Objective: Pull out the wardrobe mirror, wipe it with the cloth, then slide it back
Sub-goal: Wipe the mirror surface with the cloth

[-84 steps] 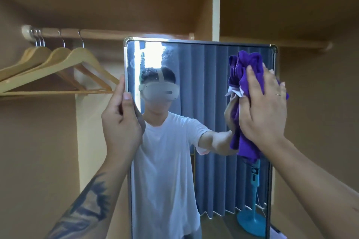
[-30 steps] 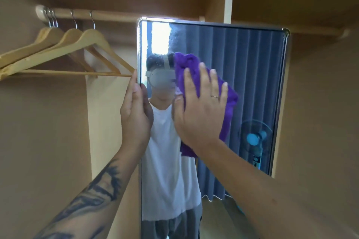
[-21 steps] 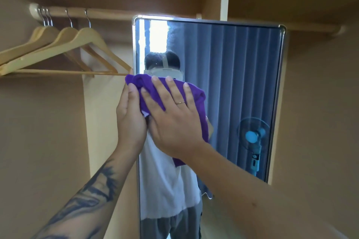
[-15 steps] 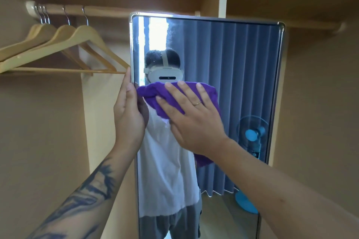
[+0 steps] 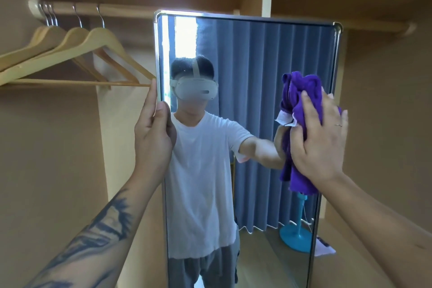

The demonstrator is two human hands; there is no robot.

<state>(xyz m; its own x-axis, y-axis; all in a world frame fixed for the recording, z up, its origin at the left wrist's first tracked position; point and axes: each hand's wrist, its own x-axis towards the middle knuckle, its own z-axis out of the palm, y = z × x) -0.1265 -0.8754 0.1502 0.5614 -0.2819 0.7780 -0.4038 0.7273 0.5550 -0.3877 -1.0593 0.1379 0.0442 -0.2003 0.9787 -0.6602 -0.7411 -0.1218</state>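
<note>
Inside the open wardrobe, the mirror (image 5: 245,124) stands pulled out and faces the person, its metal frame upright between the two wooden compartments. At its left edge the left hand (image 5: 153,133) holds the frame, thumb on the front and fingers wrapped behind, which looks meant to steady the panel so it does not swing or slide on its track while pressure is put on the glass. Near the right edge the right hand (image 5: 320,138) lies flat with its fingers straight and spread, pressing a bunched purple cloth (image 5: 301,91) against the glass; an open palm spreads the push over more of the cloth than a pinch would. Part of the cloth sticks up above the fingers and part hangs below the wrist, with a small white tag showing at its left side. To the left of the mirror, wooden hangers (image 5: 77,54) hang from the rail (image 5: 131,10), the nearest one reaching almost to the frame beside the left thumb. The glass reflects blue curtains and a standing fan. Judging by this, the wiping step is under way at mid height on the right side, the lower glass may not be covered yet, and pushing the mirror back into the wardrobe is not yet done.
</note>
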